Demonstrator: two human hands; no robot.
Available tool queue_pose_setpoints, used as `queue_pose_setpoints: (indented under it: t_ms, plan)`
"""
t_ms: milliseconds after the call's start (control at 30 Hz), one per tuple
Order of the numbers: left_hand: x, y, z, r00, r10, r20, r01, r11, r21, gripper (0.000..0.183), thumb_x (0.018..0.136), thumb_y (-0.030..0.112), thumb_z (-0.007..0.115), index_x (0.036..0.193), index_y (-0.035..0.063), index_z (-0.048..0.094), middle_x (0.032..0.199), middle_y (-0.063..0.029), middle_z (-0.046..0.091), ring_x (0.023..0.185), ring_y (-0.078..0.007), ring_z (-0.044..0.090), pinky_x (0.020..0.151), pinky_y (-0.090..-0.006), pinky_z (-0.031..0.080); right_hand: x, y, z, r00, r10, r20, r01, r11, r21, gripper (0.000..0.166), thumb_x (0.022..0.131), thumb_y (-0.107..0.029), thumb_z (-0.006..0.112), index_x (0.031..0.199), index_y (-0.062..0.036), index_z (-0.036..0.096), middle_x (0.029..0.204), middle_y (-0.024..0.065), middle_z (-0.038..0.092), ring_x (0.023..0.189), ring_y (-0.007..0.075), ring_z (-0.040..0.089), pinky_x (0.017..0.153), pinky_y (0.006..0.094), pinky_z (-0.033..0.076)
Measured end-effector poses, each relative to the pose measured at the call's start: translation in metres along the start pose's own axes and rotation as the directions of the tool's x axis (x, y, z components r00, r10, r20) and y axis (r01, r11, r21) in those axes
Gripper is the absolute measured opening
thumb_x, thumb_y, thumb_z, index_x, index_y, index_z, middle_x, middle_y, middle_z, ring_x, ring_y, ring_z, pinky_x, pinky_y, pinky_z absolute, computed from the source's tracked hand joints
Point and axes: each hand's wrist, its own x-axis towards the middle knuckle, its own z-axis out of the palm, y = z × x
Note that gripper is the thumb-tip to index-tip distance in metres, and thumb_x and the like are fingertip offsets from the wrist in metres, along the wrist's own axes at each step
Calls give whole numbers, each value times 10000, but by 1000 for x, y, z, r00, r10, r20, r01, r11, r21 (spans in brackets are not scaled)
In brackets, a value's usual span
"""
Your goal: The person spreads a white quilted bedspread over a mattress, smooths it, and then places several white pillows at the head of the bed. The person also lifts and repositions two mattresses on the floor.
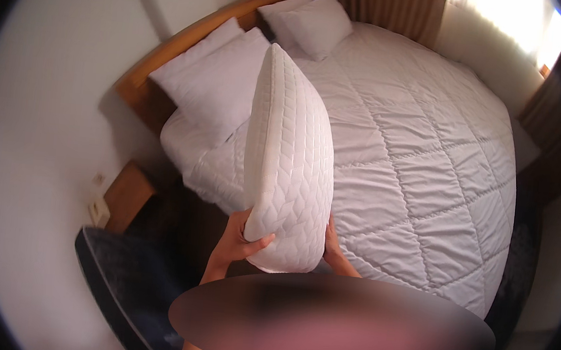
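Observation:
A white quilted pillow [294, 166] with a leaf-like stitched pattern stands on edge in the air before me, its piped seam facing left. My left hand [240, 239] grips its lower left corner, thumb laid over the quilted face. On the opposite side, my right hand [333, 243] presses against the pillow's lower right edge; most of its fingers are hidden behind it. Beyond lies a bed with a white stitched comforter [411, 187], wrinkled along its quilting lines. Two white pillows [218, 83] lean at the near side of the headboard, and two more white pillows [315, 24] at the far side.
A wooden headboard [193, 30] runs along the wall. Left of the bed stand a small wooden nightstand [129, 196] and a dark upholstered piece of furniture [133, 282]. Brown curtains [392, 8] hang beside the bright window [503, 17]. A blurred oval covers the bottom middle.

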Motion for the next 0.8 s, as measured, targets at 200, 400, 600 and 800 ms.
queue_pose_setpoints:
  t_ms: [200,400,600,800]
  plan:
    - [93,-22,-57,997,-44,62,40,997,61,357,647,57,589,979,-33,495,873,-80,566,805,-130,517,723,-266,400,83,-14,24,919,-320,-231,287,943,-166,608,776,-125,515,1277,-71,174,1291,81,237,1137,182,294,920,285,274]
    - [161,-47,-74,943,327,68,-332,896,294,398,627,46,602,1007,-16,503,1148,-161,371,1077,-271,365,886,-352,297,111,-44,47,825,-459,-329,413,888,-203,602,758,-122,548,1254,-23,222,1267,96,286,1124,181,319,918,289,283]
    - [271,-97,-110,922,301,242,-317,948,32,390,622,30,593,1000,-14,507,1284,-174,220,1185,-299,229,938,-363,233,212,-48,22,705,-601,-376,503,798,-332,563,767,-117,538,1243,-21,253,1262,104,296,1118,185,333,905,291,303]
    - [354,-123,-135,937,282,204,-263,958,-117,379,623,-10,579,990,-47,491,1253,-163,299,1123,-255,333,901,-320,293,303,-81,12,678,-632,-375,522,773,-360,544,780,-153,526,1244,-44,265,1269,111,286,1146,191,293,923,279,266]
